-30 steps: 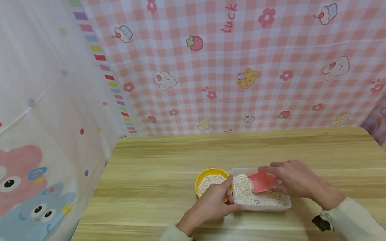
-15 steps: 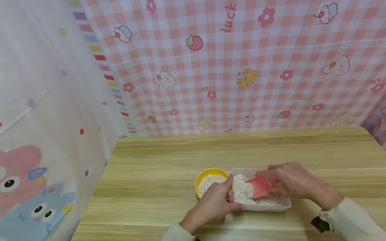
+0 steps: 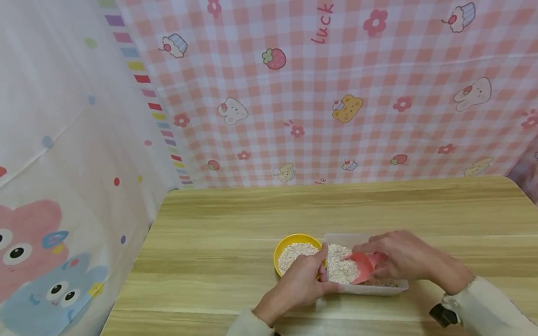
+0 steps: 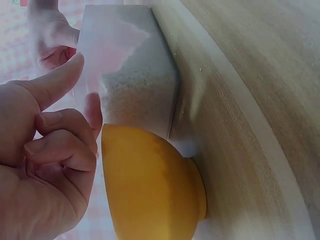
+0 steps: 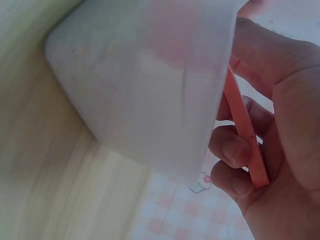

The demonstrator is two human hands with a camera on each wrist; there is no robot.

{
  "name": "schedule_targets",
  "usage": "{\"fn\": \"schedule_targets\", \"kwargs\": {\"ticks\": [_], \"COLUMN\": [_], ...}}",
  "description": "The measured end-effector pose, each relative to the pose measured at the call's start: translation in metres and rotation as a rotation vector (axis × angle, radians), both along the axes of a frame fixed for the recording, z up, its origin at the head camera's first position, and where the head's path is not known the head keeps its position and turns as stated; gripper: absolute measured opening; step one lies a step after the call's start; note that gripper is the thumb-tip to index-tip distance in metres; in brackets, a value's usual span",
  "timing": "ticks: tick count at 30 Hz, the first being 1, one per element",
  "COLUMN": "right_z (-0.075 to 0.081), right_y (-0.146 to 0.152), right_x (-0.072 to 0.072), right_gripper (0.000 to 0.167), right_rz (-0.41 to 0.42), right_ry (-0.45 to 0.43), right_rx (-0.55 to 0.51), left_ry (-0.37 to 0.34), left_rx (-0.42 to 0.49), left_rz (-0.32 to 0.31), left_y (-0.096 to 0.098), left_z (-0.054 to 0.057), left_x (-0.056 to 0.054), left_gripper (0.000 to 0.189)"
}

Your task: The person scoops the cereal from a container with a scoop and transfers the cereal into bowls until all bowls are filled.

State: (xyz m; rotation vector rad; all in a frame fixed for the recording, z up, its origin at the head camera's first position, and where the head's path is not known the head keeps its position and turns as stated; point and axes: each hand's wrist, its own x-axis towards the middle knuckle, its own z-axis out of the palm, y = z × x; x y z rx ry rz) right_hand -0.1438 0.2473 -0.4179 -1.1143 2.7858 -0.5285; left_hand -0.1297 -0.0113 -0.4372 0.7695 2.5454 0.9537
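Note:
My right hand (image 3: 404, 256) grips a red scoop (image 3: 363, 266), its blade dug into pale oat flakes (image 3: 340, 263) inside a translucent white plastic box (image 3: 373, 289). In the right wrist view the fingers curl round the scoop's handle (image 5: 246, 132) beside the box wall (image 5: 125, 75). My left hand (image 3: 296, 283) holds the box at its left end, thumb on the near side; its other fingers are curled in the left wrist view. Just left of the box stands a yellow bowl (image 3: 279, 249) holding more flakes, partly covered by the left hand. The blade's tip is buried in the flakes.
The wooden table (image 3: 217, 227) carries the box and bowl near its front. A pink checked cloth (image 3: 314, 83) hangs behind it, and a white cartoon-print cloth (image 3: 74, 164) hangs at the left. A few flakes lie on the table beside the box.
The scoop has swung and moved toward the near side of the box, pushing flakes leftward; the right part of the box now shows fewer. The left hand keeps its place on the box.

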Motion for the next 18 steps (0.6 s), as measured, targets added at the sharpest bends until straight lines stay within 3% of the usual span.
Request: {"fn": "schedule_targets", "kwargs": {"ticks": [9, 18], "right_z": [-0.002, -0.003], "right_y": [-0.004, 0.006], "right_x": [0.0, 0.001], "right_gripper": [0.05, 0.054], "right_rz": [0.005, -0.071], "right_ry": [-0.064, -0.124], "right_rx": [-0.03, -0.06], "left_ry": [0.004, 0.001], "left_rx": [-0.01, -0.012], "left_rz": [0.004, 0.011], "left_y": [0.001, 0.0], "left_z": [0.0, 0.0], "left_x": [-0.001, 0.0], "left_gripper": [0.095, 0.095]}}
